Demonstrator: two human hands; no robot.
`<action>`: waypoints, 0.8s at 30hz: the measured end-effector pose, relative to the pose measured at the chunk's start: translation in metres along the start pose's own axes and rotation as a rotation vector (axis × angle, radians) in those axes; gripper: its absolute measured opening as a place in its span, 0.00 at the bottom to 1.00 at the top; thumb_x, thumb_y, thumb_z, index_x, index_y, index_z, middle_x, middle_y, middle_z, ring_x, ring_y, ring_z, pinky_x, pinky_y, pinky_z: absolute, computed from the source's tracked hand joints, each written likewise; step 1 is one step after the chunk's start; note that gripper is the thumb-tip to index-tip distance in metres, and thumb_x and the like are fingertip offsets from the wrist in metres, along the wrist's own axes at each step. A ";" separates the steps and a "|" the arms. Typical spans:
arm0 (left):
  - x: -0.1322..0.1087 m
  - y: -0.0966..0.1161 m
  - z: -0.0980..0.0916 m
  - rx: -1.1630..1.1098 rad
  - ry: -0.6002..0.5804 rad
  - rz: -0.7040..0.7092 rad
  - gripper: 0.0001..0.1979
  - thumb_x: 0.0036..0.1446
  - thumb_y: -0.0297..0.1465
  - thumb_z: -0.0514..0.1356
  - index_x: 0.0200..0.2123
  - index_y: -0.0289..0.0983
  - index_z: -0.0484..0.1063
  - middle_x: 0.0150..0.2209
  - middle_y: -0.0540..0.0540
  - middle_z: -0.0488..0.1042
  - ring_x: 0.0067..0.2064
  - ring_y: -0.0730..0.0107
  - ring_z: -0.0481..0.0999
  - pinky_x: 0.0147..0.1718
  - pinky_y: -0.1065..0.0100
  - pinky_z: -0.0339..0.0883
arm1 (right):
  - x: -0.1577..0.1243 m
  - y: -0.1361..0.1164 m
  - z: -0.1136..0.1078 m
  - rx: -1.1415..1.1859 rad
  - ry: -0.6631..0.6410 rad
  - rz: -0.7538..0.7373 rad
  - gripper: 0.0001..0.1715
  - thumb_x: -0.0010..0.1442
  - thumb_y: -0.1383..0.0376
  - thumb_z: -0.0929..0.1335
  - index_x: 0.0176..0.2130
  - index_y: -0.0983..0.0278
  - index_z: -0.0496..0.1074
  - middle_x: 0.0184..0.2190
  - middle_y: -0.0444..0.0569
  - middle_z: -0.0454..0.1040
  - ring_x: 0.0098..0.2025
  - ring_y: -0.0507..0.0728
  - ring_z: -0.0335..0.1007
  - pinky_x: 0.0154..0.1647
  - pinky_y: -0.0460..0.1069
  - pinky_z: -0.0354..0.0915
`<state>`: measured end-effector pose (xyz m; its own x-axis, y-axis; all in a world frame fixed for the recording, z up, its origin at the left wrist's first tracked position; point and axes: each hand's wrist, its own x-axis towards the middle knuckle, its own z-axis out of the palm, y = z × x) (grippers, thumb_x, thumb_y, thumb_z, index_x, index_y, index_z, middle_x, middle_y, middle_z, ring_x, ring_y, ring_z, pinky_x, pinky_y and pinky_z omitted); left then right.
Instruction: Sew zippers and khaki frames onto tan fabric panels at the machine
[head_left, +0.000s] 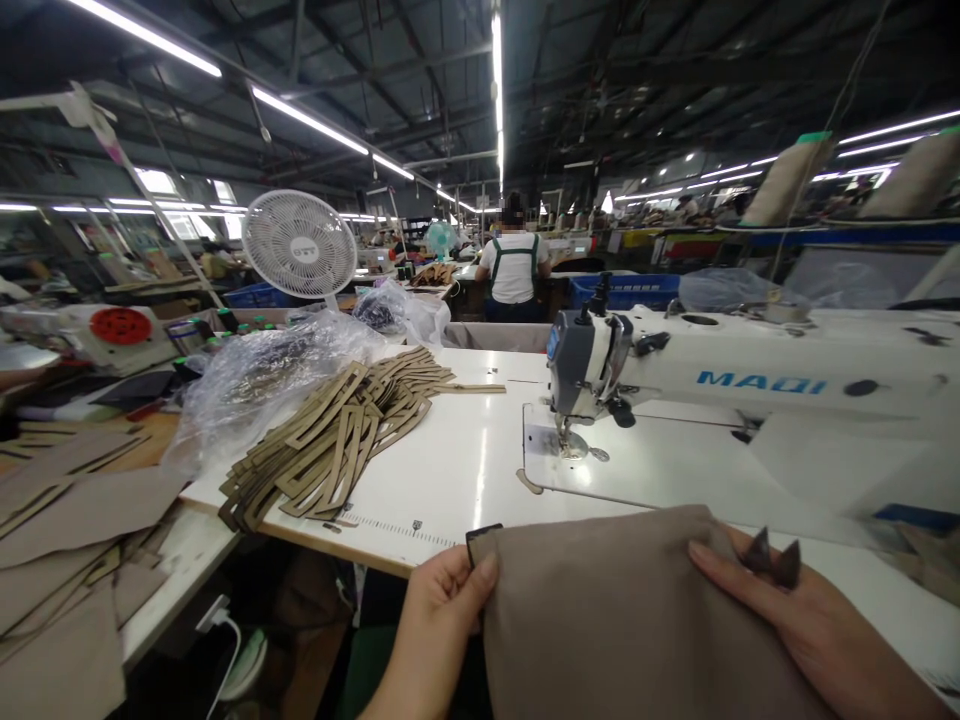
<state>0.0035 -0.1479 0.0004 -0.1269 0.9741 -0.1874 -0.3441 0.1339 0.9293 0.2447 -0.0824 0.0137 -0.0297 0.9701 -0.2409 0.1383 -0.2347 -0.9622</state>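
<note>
A taupe fabric panel hangs between my two hands in front of the table edge. My left hand pinches its upper left corner, thumb on top, where a short dark edging shows. At its upper right, my right hand grips the panel with the thumb on the front face and the fingers behind. Two dark pointed tips stick up by the right fingers; what they belong to is hidden. Beyond the panel stands a white sewing machine, its needle area apart from the cloth.
A pile of khaki frame-shaped pieces lies on the white table, beside crumpled clear plastic. Taupe panels cover a left-hand table. A fan, thread cones and a person are farther back.
</note>
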 end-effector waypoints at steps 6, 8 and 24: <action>-0.004 0.012 0.003 0.086 -0.046 0.005 0.20 0.45 0.46 0.66 0.29 0.32 0.77 0.22 0.48 0.71 0.25 0.71 0.67 0.27 0.72 0.62 | 0.013 0.027 -0.005 -0.145 0.021 -0.026 0.24 0.48 0.46 0.68 0.34 0.63 0.73 0.34 0.51 0.77 0.40 0.65 0.72 0.37 0.51 0.68; -0.005 0.013 0.004 0.119 -0.067 0.021 0.21 0.45 0.47 0.65 0.30 0.33 0.77 0.25 0.47 0.73 0.29 0.67 0.69 0.29 0.71 0.63 | 0.016 0.024 -0.012 -0.290 -0.004 -0.110 0.25 0.48 0.46 0.67 0.35 0.63 0.74 0.31 0.51 0.76 0.35 0.63 0.73 0.34 0.51 0.69; -0.019 0.006 0.016 0.615 0.014 0.277 0.17 0.56 0.42 0.58 0.27 0.34 0.74 0.24 0.46 0.71 0.28 0.66 0.68 0.28 0.72 0.61 | -0.024 -0.031 0.071 -0.710 -0.284 -0.575 0.07 0.52 0.66 0.68 0.25 0.63 0.65 0.21 0.41 0.68 0.25 0.53 0.64 0.25 0.46 0.55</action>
<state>0.0184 -0.1624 0.0139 -0.1472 0.9856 0.0834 0.2945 -0.0368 0.9549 0.1705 -0.1033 0.0399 -0.5068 0.8518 0.1329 0.5930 0.4563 -0.6634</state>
